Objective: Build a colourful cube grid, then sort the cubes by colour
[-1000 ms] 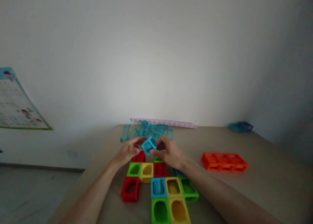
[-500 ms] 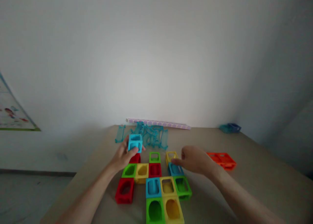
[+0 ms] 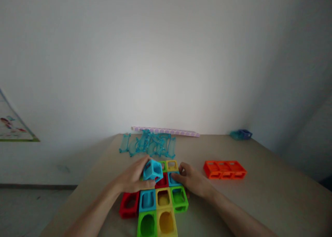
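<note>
A flat cluster of hollow coloured blocks point(image 3: 163, 197) in red, blue, yellow and green lies on the tan table point(image 3: 254, 202) in front of me. My left hand point(image 3: 133, 178) grips a light blue cube block point(image 3: 152, 170), tilted, just above the cluster's left middle. My right hand point(image 3: 193, 181) rests with curled fingers on the cluster's right side, its fingertips touching a blue block point(image 3: 172, 177) beside a green one point(image 3: 178, 197).
An orange three-cell block point(image 3: 224, 169) lies to the right. A pile of clear teal track pieces point(image 3: 147, 144) sits at the back, with a lilac strip point(image 3: 166, 131) against the wall. A small blue item point(image 3: 240, 134) is at the far right corner. The table's left edge drops to the floor.
My left hand brought the light blue cube from the back left down and right over the cluster, tilting it. My right hand moved left onto the blocks.
</note>
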`<state>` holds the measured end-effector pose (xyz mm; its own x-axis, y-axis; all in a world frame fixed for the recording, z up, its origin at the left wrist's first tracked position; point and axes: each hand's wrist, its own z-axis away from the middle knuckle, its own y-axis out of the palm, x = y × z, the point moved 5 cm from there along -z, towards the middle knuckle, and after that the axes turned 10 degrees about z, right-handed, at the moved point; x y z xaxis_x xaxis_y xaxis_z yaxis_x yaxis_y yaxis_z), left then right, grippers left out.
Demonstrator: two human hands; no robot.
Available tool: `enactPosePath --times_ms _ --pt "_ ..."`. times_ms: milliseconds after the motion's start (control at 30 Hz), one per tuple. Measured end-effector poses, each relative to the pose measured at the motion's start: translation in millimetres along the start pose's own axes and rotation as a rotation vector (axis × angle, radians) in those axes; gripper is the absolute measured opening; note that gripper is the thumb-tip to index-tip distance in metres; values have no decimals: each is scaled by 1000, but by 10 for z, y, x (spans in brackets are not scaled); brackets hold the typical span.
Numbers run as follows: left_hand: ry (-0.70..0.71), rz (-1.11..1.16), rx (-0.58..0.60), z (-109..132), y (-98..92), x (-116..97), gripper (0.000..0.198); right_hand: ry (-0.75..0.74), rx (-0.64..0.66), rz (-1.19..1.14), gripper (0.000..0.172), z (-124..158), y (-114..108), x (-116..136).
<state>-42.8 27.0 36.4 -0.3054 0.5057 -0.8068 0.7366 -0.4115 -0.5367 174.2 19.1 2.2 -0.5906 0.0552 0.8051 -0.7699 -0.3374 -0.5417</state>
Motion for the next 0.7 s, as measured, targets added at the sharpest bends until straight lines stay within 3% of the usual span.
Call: enactPosePath --times_ms 133,300,467,700 --pt "30 -83 72 -16 28 -92 56 -26 99 -152 36 -40 42 -66" --pt "25 -117 68 -4 16 -70 61 -55 144 -246 35 -90 25 -129" --pt "29 -141 46 11 -5 -31 60 -91 281 -371 31 -103 16 -159" --pt "9 -150 32 2 -10 -30 55 74 285 -413 9 -28 -44 -151"
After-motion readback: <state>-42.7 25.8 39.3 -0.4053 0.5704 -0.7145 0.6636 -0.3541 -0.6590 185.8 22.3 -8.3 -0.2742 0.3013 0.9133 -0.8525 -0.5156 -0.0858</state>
